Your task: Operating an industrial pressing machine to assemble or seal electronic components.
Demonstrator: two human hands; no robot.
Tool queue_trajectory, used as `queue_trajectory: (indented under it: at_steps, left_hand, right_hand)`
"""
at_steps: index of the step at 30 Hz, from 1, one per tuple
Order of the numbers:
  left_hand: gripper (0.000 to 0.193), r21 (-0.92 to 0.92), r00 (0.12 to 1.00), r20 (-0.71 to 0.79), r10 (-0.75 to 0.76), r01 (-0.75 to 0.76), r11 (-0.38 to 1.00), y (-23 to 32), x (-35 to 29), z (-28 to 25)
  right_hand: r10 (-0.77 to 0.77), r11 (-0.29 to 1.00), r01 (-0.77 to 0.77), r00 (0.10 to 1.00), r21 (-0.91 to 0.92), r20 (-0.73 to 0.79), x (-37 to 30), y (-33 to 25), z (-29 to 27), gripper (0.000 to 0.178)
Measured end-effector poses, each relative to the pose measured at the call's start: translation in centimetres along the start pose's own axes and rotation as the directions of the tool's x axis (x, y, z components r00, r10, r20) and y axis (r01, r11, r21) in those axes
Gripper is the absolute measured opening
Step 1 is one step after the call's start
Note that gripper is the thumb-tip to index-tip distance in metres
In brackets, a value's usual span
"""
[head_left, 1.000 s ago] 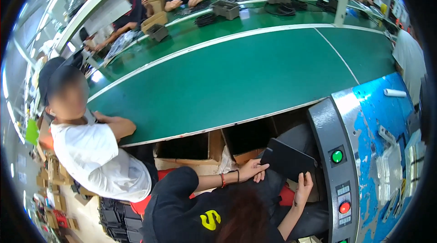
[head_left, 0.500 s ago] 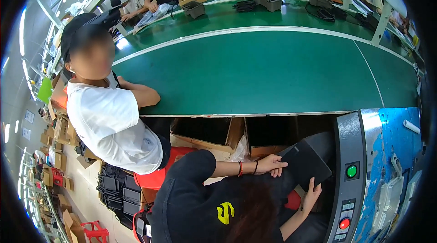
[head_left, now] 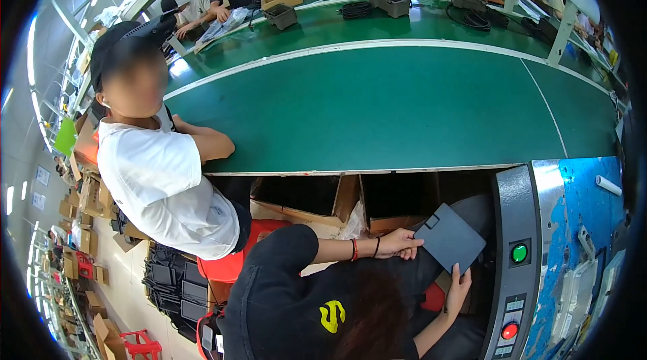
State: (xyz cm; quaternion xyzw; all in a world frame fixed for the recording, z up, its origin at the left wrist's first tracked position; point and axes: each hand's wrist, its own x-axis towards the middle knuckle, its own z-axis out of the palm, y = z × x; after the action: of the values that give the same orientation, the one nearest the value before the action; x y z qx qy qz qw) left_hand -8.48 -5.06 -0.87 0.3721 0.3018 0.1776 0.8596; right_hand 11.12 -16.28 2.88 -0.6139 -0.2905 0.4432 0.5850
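Observation:
A flat, dark grey, square plastic panel (head_left: 453, 237) is held over my lap. A small dark notch or tab shows near its upper left edge. My left hand (head_left: 402, 243), with a red and a black band at the wrist, is closed on the panel's left corner. Lower down, my right hand (head_left: 458, 287) grips the bottom corner, fingers along the edge and partly hidden behind it.
A green conveyor table (head_left: 377, 104) runs ahead. At my right stands a grey control post (head_left: 517, 225) with a green and a red button. Open cardboard boxes (head_left: 317, 212) sit below the table. A person in a white shirt (head_left: 162, 185) leans on it at left; others work opposite.
The panel has tilted, so its face now looks lighter and its outline squarer. Both hands stay on it with little shift. Across the table, workers' hands have moved slightly.

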Motion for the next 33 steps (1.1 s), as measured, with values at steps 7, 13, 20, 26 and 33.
queue_trajectory:
  at_steps: [7, 13, 20, 26, 33]
  left_hand:
    - [0.023, -0.017, 1.0, 0.005, -0.008, 0.008, 1.0, 0.5, 0.0, 0.0]
    - [0.023, 0.034, 1.0, 0.003, -0.002, 0.001, 0.999, 0.4, 0.0, -0.1]
    - [0.023, 0.022, 0.999, -0.034, -0.035, 0.036, 0.999, 0.5, 0.1, 0.1]
    - [0.023, 0.036, 0.999, -0.031, -0.026, 0.027, 0.999, 0.4, 0.1, 0.1]
    - [0.023, 0.015, 0.999, -0.019, -0.033, 0.034, 0.999, -0.1, 0.4, -0.5]
  right_hand:
    - [0.098, 0.994, -0.096, 0.994, -0.052, 0.043, 0.3, -0.6, -0.6, 0.033]
    - [0.004, 1.0, -0.005, 1.0, 0.031, 0.023, 0.1, -0.1, -0.5, 0.032]
    - [0.006, 1.0, -0.006, 1.0, -0.025, 0.011, 0.4, 0.5, -0.8, 0.029]
    - [0.089, 0.995, -0.087, 0.995, -0.054, 0.032, 0.6, 0.9, -1.5, 0.026]
    - [-0.005, 0.998, 0.004, 1.0, -0.057, -0.023, 0.6, 0.5, -1.5, 0.025]
